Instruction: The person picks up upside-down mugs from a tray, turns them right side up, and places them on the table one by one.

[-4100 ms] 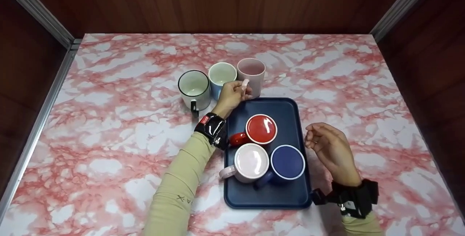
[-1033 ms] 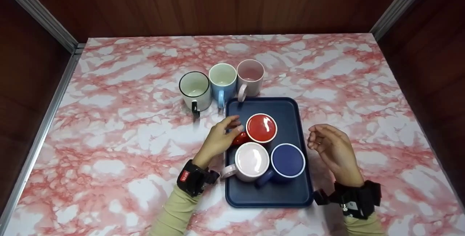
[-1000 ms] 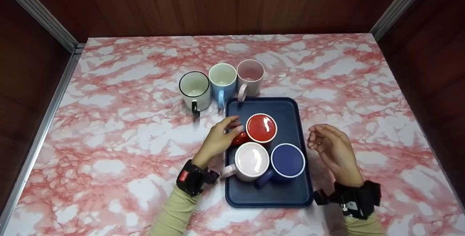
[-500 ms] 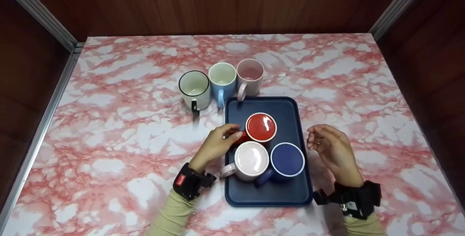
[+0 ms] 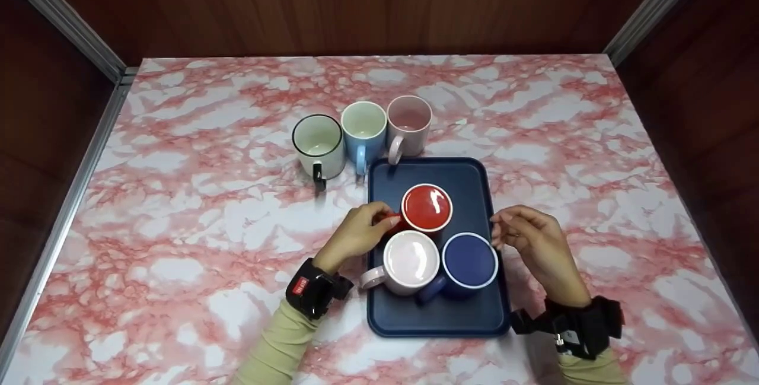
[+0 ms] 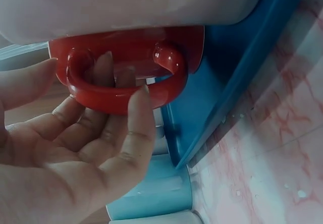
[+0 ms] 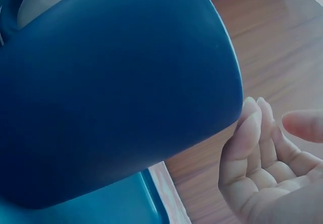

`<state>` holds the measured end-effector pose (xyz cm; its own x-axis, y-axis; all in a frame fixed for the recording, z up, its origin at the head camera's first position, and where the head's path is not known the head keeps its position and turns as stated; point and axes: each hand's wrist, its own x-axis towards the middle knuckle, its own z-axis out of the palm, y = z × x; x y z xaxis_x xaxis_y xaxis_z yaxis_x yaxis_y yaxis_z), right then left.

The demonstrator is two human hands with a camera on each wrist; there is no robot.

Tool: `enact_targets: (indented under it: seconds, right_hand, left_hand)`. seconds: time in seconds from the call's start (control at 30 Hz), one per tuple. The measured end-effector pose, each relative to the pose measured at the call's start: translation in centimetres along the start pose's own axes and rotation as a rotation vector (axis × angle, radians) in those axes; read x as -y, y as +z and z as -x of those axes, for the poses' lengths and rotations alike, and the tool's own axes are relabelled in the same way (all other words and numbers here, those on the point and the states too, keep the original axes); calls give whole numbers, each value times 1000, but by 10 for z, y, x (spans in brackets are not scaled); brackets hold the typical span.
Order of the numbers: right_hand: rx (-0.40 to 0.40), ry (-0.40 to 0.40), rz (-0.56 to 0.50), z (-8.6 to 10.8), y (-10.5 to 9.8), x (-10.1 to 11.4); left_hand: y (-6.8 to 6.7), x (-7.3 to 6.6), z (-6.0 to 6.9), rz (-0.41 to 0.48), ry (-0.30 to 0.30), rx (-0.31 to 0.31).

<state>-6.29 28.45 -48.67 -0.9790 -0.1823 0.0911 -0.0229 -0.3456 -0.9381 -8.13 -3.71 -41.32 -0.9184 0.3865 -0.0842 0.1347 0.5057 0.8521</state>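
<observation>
Three mugs stand upside down on a dark blue tray [image 5: 439,320]: a red mug [image 5: 427,206], a pale pink mug [image 5: 410,259] and a dark blue mug [image 5: 469,260]. My left hand [image 5: 350,235] holds the red mug's handle; in the left wrist view its fingers curl through the loop of the handle [image 6: 113,100], with the thumb apart from it. At the tray's right edge hovers my right hand [image 5: 541,248], its fingers loosely bent and holding nothing. In the right wrist view that hand [image 7: 272,178] is beside the dark blue mug [image 7: 121,82].
Behind the tray, three upright mugs stand in a row: a white mug with black rim and handle [image 5: 319,142], a light blue mug [image 5: 364,133] and a pink mug [image 5: 409,124]. A red-and-white marbled table [image 5: 195,219] lies around them, enclosed by dark wooden panels [image 5: 379,5].
My left hand has let go of the upright pink mug's handle, come back toward me and taken the red mug's handle. My right hand has shifted slightly left, to the tray's edge.
</observation>
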Motion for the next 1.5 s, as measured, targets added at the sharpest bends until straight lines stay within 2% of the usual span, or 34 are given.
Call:
enact_targets:
  seconds: [0.03,0.1,0.2,0.27,0.3,0.43,0.53,0.63,0.8,0.87,0.97,1.03,1.13,1.23,1.27,1.33,1.37,1.47,1.5]
  right_hand:
    - [4,-3,12,-1,-6,-6]
    - [-2,-4,23,0,-3,-3]
    - [-17,8,124,2,7,6]
    - [-18,8,173,5,27,24]
    - [-36,12,228,5,32,26]
    - [-95,29,292,9,74,63]
    - [-150,61,331,10,86,72]
    - [-145,59,349,10,84,70]
    - [-20,-23,284,7,55,46]
    - [7,-35,258,7,52,43]
    - [5,-32,263,8,58,47]
    - [-43,2,302,10,75,60]
    - [-105,51,339,11,88,69]
    - [-123,64,337,10,91,71]
    - [-91,39,298,9,80,60]
    - [-74,28,297,9,77,59]
    - [-36,2,280,8,72,54]
    - [-44,9,286,7,72,55]
    - [-86,43,335,8,84,66]
  left_hand:
    - [0,-1,-1,-8,0,6]
    - [0,-2,-2,-27,5,18]
    - [0,-2,-5,-51,14,37]
    - [1,-1,-6,-52,18,49]
    - [1,-1,-6,-47,19,54]
    - [3,0,-8,-11,20,64]
    - [4,-1,-9,2,22,58]
    - [6,-2,-10,6,32,45]
    - [8,-6,-10,15,43,20]
    - [8,-7,-10,18,46,8]
    - [9,-7,-10,23,48,-11]
    - [9,-7,-9,24,49,-25]
    - [9,-7,-9,40,40,-46]
    - [10,-6,-9,66,24,-65]
    - [10,-6,-9,77,18,-71]
    - [9,-5,-9,96,7,-81]
    - [9,-5,-9,107,1,-85]
    - [9,-4,-10,128,-10,-94]
    - [9,-4,-10,134,-14,-95]
